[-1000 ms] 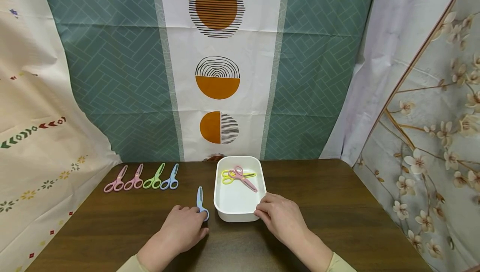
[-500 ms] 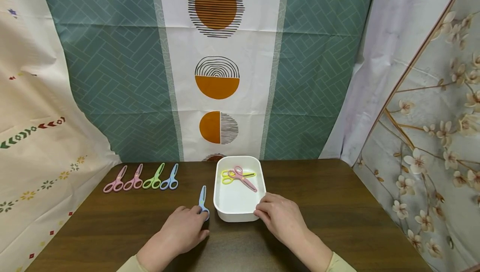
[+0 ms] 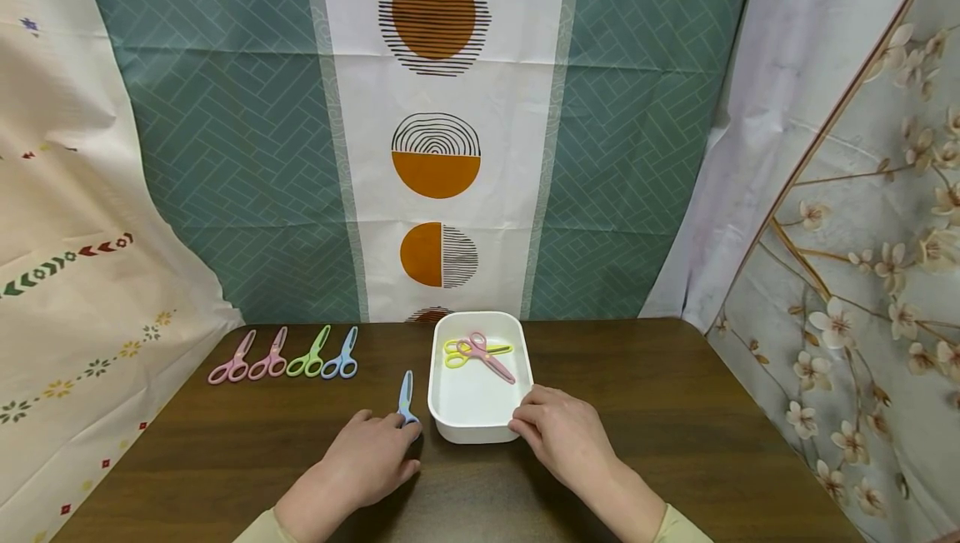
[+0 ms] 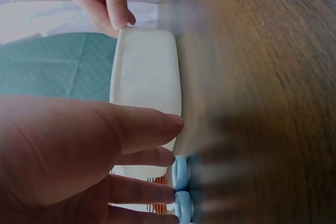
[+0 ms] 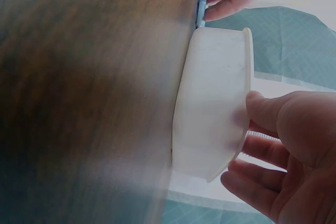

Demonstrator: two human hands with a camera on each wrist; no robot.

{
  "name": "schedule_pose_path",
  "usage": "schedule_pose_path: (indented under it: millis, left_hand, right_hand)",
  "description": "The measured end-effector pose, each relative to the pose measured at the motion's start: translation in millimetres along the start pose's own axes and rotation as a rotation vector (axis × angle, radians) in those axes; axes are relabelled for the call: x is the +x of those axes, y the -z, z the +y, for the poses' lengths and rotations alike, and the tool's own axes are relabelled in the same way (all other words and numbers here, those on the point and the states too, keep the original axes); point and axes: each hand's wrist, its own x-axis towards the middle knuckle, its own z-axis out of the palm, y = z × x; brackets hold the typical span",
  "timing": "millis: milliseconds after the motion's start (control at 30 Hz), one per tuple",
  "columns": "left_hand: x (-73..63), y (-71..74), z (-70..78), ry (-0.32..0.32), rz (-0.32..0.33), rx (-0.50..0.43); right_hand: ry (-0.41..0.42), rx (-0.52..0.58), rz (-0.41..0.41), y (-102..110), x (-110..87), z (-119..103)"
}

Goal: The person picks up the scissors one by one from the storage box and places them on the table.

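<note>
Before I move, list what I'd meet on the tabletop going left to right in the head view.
First pink scissors, second pink scissors, green scissors, rear blue scissors, near blue scissors, white tray, right hand. Left out for overlap: left hand, crossed scissors inside the tray.

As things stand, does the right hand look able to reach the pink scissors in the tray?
Probably yes: the tray is open above, and the pink scissors lie uncovered over the yellow scissors. The right hand, holding the rim, would likely release it first.
</note>
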Motion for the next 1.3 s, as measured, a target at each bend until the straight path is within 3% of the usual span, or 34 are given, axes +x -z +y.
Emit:
schedule_pose_path:
  millis: [400,767,1300]
  left_hand:
    - [6.0,-2.8,-2.5,0.015,0.011,-0.002]
    - [18.1,-10.3,-15.7,0.028,0.09,0.0]
    - [46.6,-16.0,-31.5,0.129,0.08,0.047]
  right_hand:
    - [0.016,-0.006,0.014,0,0.1,1]
    - [0.01,-0.004,0.003,0,0.2,1]
    - [0.007,-0.013,-0.01,0,1.4,0]
